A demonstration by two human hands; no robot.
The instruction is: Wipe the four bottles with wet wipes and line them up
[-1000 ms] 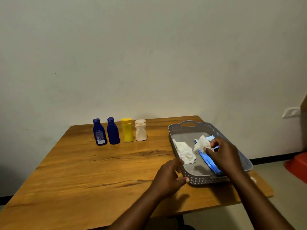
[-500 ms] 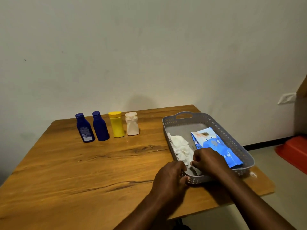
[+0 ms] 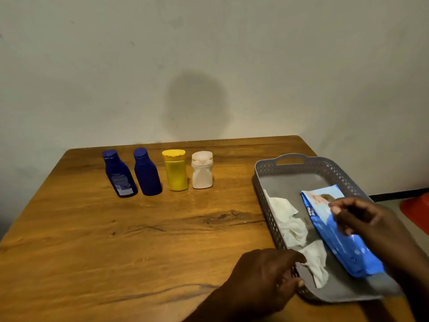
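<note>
Four bottles stand upright in a row at the back of the wooden table [image 3: 139,240]: a labelled blue bottle [image 3: 119,175], a plain blue bottle [image 3: 147,174], a yellow bottle [image 3: 176,171] and a white bottle [image 3: 202,171]. At the right, a grey perforated tray [image 3: 299,160] holds a blue wet-wipes pack [image 3: 336,238] and crumpled white wipes [image 3: 289,220], one of which lies near the front corner [image 3: 316,262]. My left hand [image 3: 267,277] grips the tray's near-left rim. My right hand [image 3: 364,217] rests over the pack with loosely bent fingers and holds nothing.
A plain wall rises right behind the table. To the right of the table, a red object [image 3: 415,208] lies on the floor. The tray sits close to the table's right edge.
My right hand has dropped the crumpled wipe into the tray's near corner and moved back over the pack. My left hand has closed on the tray's rim.
</note>
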